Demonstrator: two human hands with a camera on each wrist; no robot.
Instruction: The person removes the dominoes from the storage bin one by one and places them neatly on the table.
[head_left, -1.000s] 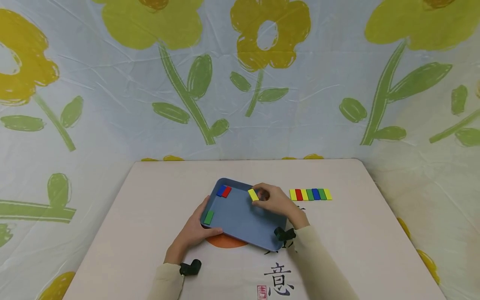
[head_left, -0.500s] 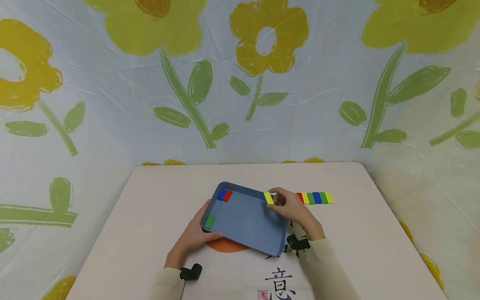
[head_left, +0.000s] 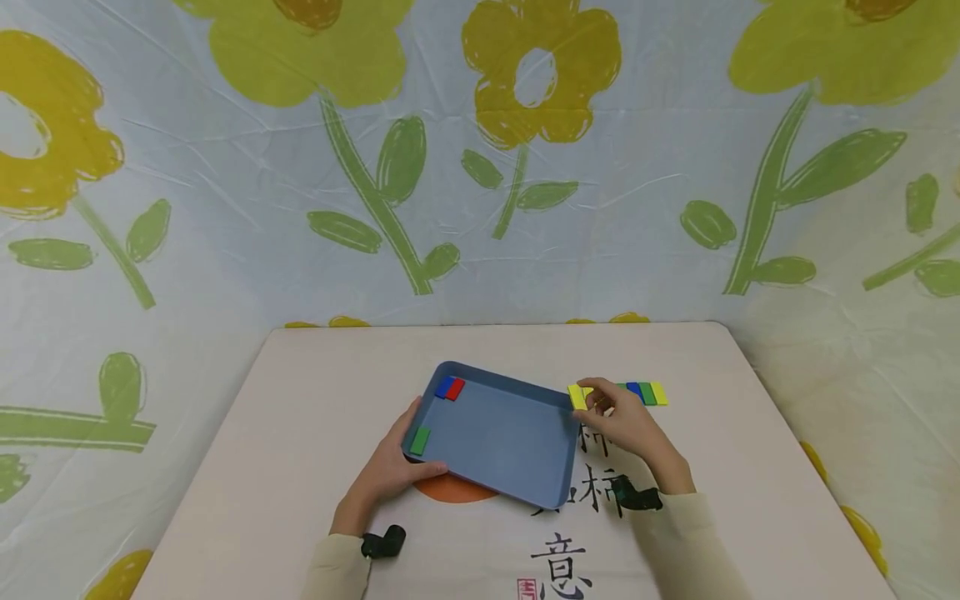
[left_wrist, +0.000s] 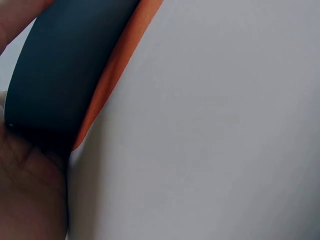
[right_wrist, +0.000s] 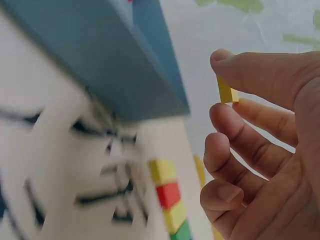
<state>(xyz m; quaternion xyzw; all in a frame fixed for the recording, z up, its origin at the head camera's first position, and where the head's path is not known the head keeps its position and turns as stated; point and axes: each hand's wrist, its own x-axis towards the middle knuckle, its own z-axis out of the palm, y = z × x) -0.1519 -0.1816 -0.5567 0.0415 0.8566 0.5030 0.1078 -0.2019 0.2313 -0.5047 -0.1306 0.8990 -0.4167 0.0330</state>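
A blue-grey tray (head_left: 495, 433) lies turned at an angle on the table. My left hand (head_left: 393, 467) grips its near left corner, thumb along the front rim; the tray's dark wall (left_wrist: 60, 60) fills the left wrist view beside the palm. Between thumb and fingertips, my right hand (head_left: 626, 423) pinches a yellow block (head_left: 577, 397) in the air by the tray's far right corner. Inside the tray are a blue block (head_left: 445, 387) and a red block (head_left: 455, 389) side by side, plus a green block (head_left: 420, 441). The right wrist view also shows the pinched yellow block (right_wrist: 226, 91).
Right of the tray, a row of coloured blocks (head_left: 647, 393) lies on the table (head_left: 735, 467), partly covered by my right hand. Its red block (right_wrist: 168, 195) shows in the right wrist view. Black characters (head_left: 561, 567) are printed on the surface. A flowered cloth (head_left: 630, 250) hangs behind.
My right hand has carried the yellow block rightwards, from above the tray to its far right corner, towards the row. The left hand stays on the tray.
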